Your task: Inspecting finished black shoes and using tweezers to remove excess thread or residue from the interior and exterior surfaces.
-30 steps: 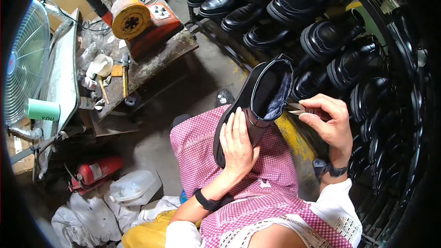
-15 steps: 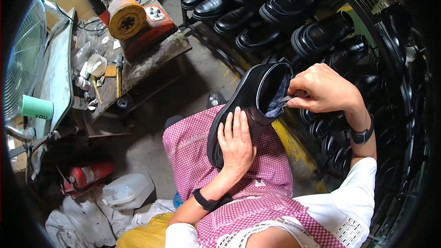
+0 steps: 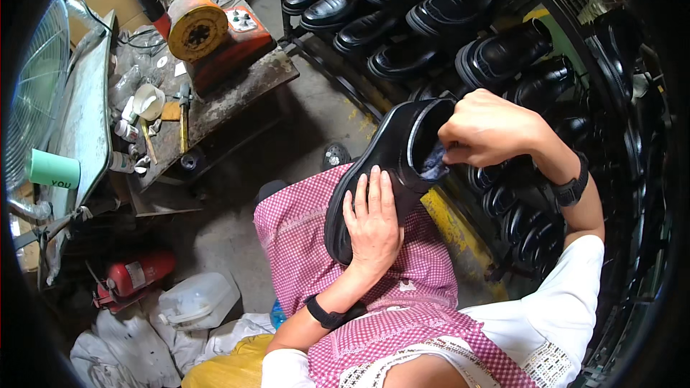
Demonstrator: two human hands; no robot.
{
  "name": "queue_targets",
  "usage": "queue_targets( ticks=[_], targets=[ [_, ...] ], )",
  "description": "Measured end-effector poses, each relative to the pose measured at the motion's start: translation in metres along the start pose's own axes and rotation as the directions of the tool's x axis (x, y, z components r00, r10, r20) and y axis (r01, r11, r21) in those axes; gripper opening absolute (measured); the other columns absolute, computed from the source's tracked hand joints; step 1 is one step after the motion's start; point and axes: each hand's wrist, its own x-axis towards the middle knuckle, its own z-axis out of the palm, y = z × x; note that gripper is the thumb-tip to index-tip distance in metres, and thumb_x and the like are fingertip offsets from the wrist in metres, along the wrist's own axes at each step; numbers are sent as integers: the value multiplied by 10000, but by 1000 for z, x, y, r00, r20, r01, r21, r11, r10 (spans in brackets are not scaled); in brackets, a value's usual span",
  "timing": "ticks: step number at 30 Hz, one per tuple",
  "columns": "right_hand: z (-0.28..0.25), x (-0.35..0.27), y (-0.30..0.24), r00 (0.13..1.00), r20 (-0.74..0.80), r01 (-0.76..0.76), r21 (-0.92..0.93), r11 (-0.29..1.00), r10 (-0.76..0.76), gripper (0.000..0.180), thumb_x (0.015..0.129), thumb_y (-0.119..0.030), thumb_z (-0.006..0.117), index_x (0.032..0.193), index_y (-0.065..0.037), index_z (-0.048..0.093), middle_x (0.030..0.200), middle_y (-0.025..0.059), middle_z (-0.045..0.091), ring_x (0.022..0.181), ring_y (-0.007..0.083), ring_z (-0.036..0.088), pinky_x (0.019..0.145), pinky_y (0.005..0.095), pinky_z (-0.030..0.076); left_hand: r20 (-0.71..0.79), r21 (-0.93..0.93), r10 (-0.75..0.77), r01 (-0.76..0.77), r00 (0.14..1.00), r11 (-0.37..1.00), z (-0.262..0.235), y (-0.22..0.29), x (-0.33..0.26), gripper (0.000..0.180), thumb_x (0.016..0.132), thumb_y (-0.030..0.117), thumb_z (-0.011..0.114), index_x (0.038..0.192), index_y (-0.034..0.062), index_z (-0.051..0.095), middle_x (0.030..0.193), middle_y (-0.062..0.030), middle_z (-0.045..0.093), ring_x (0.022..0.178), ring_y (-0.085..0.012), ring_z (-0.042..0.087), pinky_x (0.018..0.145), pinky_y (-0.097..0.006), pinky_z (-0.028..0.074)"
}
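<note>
A black leather ankle boot (image 3: 377,162) rests tilted on my lap, its sole to the left and its opening up and to the right. Flat against its side lies my left hand (image 3: 375,226), open, fingers stretched out and pressing on the leather. At the rim of the opening is my right hand (image 3: 485,129), closed, with its fingertips just inside by the dark blue fuzzy lining (image 3: 434,164). It held a small, pointed metal tool a moment ago; the hand now hides that tool.
A rack (image 3: 345,75) of several black shoes fills the right side and far end. At left stand a workbench (image 3: 237,111) with an orange machine (image 3: 230,54) and a hammer (image 3: 185,118), and a fan (image 3: 36,93). A fire extinguisher (image 3: 140,273) and plastic jug (image 3: 201,302) are lower left.
My right hand has turned, its wrist rising and its fingers curling down at the opening, so the metal tool no longer shows. My left hand and the boot have barely moved.
</note>
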Motion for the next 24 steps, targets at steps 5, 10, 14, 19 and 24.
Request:
queue_targets(
  ticks=[5,10,14,19,24],
  targets=[
    [19,-30,17,891,-384,-26,489,872,242,151,769,-142,690,776,4,654,611,86,616,528,141,588,497,243,435,-23,-119,-29,27,999,992,-4,-5,-2,903,555,45,711,1344,-44,281,1372,-197,370,1252,-363,371,1026,-477,290],
    [48,-47,5,766,-436,-33,707,707,472,126,783,-90,690,851,13,668,692,34,652,603,48,569,542,186,433,-43,-169,-30,23,999,985,-5,-9,-2,901,560,42,708,1345,-49,277,1368,-203,371,1239,-362,382,1022,-474,295],
    [82,-51,-3,695,-533,117,745,656,482,203,736,-27,726,922,23,661,800,55,661,661,64,595,596,180,468,-74,-191,-30,16,997,982,-3,-11,-1,899,565,40,705,1349,-46,273,1364,-201,376,1226,-362,394,1020,-467,299],
    [134,-36,-14,524,-649,302,748,591,552,244,713,-4,742,938,18,650,813,46,629,690,56,575,626,168,448,-90,-231,-48,27,995,973,-4,-13,3,891,567,28,698,1350,-37,279,1338,-202,397,1206,-368,414,1009,-459,316],
    [173,-16,-31,363,-642,402,761,509,675,276,712,-17,757,960,11,640,849,47,626,736,71,584,664,176,460,-77,-277,-47,24,996,961,-8,-13,5,885,564,16,696,1347,-32,287,1312,-208,417,1189,-373,432,999,-454,330]
  ],
)
